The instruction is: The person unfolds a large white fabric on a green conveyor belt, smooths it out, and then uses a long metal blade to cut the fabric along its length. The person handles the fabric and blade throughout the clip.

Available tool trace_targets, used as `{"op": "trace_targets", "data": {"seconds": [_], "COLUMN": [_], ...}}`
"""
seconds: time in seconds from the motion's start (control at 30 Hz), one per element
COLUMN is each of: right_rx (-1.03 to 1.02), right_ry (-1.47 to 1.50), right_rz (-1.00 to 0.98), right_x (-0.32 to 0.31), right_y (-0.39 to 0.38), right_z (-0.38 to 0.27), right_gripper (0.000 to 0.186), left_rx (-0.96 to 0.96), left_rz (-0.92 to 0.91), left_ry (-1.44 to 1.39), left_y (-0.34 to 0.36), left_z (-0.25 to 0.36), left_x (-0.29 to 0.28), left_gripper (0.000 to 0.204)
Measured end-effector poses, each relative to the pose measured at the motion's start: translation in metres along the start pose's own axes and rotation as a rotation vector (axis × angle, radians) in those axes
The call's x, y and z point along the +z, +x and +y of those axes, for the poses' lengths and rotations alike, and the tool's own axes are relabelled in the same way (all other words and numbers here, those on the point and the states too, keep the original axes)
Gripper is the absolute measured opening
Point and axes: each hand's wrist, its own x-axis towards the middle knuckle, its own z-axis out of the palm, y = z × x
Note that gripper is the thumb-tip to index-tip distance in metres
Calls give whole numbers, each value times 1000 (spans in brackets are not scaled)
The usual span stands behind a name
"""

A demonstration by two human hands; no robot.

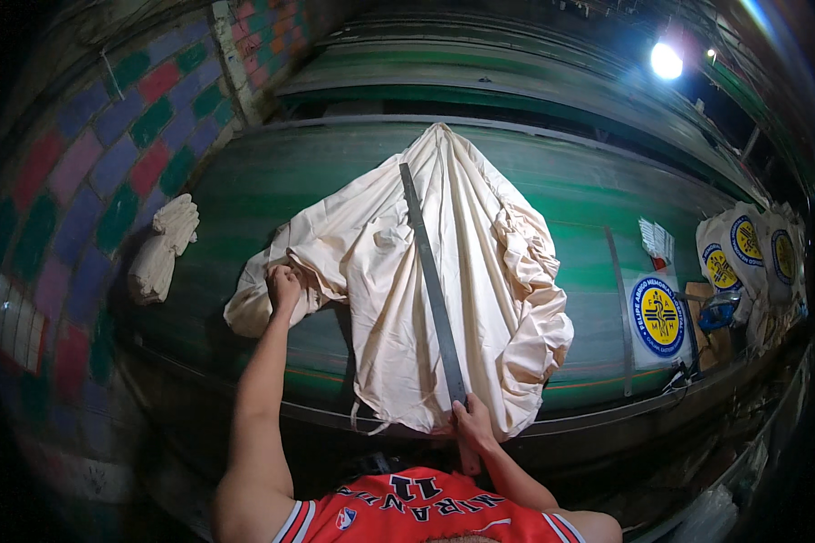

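Note:
A large cream cloth (489, 299) with gathered, wrinkled sides and dangling straps lies across the green table (589, 163), its peak toward the far edge. A long dark straight bar (423, 253), like a metal ruler, lies lengthwise over its middle. My left hand (284, 288) is closed on the bunched cloth at the left side. My right hand (470, 418) is closed on the bar's near end at the table's front edge, partly over the cloth.
Folded cream bundles (161, 258) lie at the left beside a painted brick wall (109, 136). At the right are a second strip (620, 326), a round-emblem sheet (656, 315), printed cream bags (750, 253), cardboard and a blue item (717, 314). More long tables (426, 63) stand behind.

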Motion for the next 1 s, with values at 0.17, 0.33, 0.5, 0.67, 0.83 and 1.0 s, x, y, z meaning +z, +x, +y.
{"op": "trace_targets", "data": {"seconds": [0.17,0.33,0.5,0.67,0.83,1.0], "right_rx": [94,75,83,44,63,136], "right_ry": [167,236,400,401,300,350], "right_rz": [-5,23,34,121,180,163], "right_x": [46,114,154,171,175,182], "right_y": [-17,-19,-31,-54,-83,-97], "right_z": [-22,-53,-103,-140,-148,-142], "right_gripper": [16,15,16,19,20,20], "left_rx": [-106,-196,141,793,13,-260], "left_rz": [53,-291,-748,-1353,-760,-194], "left_ry": [-126,-479,-268,-319,-932,154], "left_y": [41,61,36,-47,24,139], "left_z": [-19,-28,16,50,20,-87], "left_x": [8,42,46,5,4,32], "left_gripper": [57,104,57,33,14,63]}}
